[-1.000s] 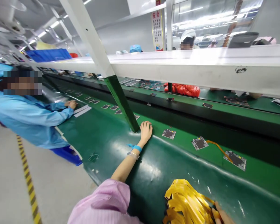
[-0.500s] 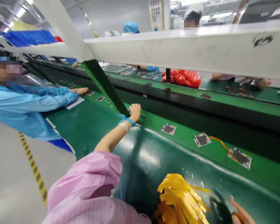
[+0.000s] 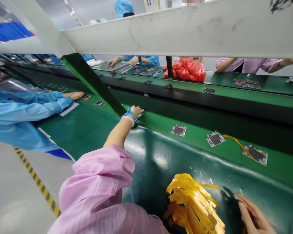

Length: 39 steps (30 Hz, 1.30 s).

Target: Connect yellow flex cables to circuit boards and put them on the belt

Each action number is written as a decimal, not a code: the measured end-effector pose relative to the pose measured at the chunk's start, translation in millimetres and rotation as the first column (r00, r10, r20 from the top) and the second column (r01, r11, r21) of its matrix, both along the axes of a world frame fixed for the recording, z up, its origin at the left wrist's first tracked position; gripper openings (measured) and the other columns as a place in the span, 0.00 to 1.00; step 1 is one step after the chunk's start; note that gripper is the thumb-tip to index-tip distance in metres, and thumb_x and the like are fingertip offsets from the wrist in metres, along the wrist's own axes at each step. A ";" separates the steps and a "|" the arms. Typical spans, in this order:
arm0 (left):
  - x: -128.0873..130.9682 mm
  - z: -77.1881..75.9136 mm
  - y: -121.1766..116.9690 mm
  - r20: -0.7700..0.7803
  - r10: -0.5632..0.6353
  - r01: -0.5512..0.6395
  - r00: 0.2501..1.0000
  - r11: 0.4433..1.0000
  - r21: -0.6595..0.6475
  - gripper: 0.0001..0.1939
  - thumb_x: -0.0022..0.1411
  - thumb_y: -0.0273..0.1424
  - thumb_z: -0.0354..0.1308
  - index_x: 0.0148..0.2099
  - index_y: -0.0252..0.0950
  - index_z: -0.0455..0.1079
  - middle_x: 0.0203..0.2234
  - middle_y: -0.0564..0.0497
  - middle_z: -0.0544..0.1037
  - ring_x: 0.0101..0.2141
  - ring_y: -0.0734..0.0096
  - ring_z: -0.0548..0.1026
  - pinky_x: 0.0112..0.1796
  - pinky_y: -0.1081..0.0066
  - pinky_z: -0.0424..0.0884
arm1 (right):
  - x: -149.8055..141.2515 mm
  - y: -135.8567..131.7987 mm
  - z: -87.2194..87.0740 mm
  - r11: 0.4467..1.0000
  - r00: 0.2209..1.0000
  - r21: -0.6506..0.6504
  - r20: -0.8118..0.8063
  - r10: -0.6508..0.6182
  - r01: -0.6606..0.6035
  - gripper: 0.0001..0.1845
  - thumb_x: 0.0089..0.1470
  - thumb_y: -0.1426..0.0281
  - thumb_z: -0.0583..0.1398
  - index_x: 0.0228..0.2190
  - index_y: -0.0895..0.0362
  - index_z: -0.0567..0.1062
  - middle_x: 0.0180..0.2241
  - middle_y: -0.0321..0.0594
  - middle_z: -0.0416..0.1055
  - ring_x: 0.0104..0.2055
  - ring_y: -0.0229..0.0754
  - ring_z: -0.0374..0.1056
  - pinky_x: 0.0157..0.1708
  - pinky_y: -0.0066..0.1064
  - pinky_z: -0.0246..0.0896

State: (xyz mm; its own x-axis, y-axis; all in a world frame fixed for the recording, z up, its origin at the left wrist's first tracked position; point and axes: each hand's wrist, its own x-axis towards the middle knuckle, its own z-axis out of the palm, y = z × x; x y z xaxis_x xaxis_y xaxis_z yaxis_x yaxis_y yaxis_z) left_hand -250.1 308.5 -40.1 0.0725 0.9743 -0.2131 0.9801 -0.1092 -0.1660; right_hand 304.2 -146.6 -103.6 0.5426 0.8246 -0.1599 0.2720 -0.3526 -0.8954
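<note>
My left hand [image 3: 136,111] reaches far forward beside the green-wrapped post, a blue strap and a clear band on its wrist. Its fingers are closed over a small circuit board [image 3: 139,116], mostly hidden under them, at the green belt [image 3: 156,125]. At the lower right, my right hand [image 3: 255,216] has thumb and forefinger pinched together; a tiny dark bit shows at the tips, too small to name. To its left lies a bundle of yellow-orange strips [image 3: 192,201], one strip [image 3: 210,186] poking out.
Along the belt lie a circuit board [image 3: 179,130] and two more joined by an orange flex cable [image 3: 234,139]. A green-wrapped post [image 3: 95,84] slants down from a white beam [image 3: 161,39]. A co-worker's blue sleeve [image 3: 39,104] is at left. Red bags [image 3: 188,70] sit across.
The view has tipped downward, so the scene sits higher. My left hand has shifted slightly left along the belt, its fingers now more visible. More of my right hand shows, with its fingertips pinched.
</note>
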 end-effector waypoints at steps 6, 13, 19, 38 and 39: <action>22.7 49.5 -13.9 0.146 -0.156 0.152 0.977 0.988 0.040 0.08 0.65 0.28 0.64 0.45 0.31 0.76 0.42 0.41 0.80 0.56 0.48 0.71 0.59 0.43 0.61 | -9.0 -9.9 8.6 0.999 0.997 0.001 -0.062 -0.048 0.049 0.28 0.48 0.53 0.70 0.47 0.57 0.83 0.48 0.46 0.82 0.43 0.51 0.78 0.33 0.28 0.76; 121.4 73.7 -133.8 0.499 -0.334 0.321 0.800 0.940 0.115 0.15 0.69 0.38 0.59 0.42 0.30 0.78 0.36 0.44 0.81 0.43 0.57 0.76 0.47 0.62 0.70 | -92.7 -6.2 54.1 0.992 0.988 0.070 -0.107 0.109 -0.102 0.16 0.51 0.59 0.70 0.39 0.55 0.84 0.33 0.40 0.82 0.31 0.39 0.75 0.30 0.21 0.71; 205.2 33.2 -320.4 0.958 0.106 0.487 0.268 0.843 -0.229 0.20 0.64 0.46 0.63 0.42 0.30 0.76 0.29 0.52 0.75 0.30 0.72 0.70 0.33 0.74 0.67 | -155.0 2.4 87.9 0.963 0.991 0.236 0.066 0.119 -0.132 0.11 0.58 0.64 0.64 0.41 0.55 0.82 0.25 0.35 0.77 0.24 0.36 0.69 0.27 0.24 0.67; 226.7 42.5 -383.5 0.926 0.178 0.531 0.334 0.776 -0.340 0.15 0.60 0.32 0.69 0.31 0.36 0.64 0.25 0.58 0.70 0.28 0.74 0.65 0.32 0.74 0.62 | -149.0 -36.7 85.4 0.978 0.956 0.171 0.284 0.068 -0.120 0.06 0.61 0.68 0.63 0.35 0.54 0.82 0.21 0.30 0.71 0.19 0.34 0.59 0.26 0.26 0.62; 227.0 42.7 -383.0 0.914 0.189 0.530 0.358 0.765 -0.366 0.15 0.59 0.32 0.69 0.32 0.36 0.64 0.26 0.58 0.70 0.28 0.74 0.65 0.32 0.74 0.61 | -149.7 -36.8 84.7 0.980 0.956 0.165 0.285 0.062 -0.113 0.07 0.61 0.68 0.62 0.35 0.54 0.82 0.21 0.29 0.69 0.19 0.34 0.59 0.26 0.26 0.62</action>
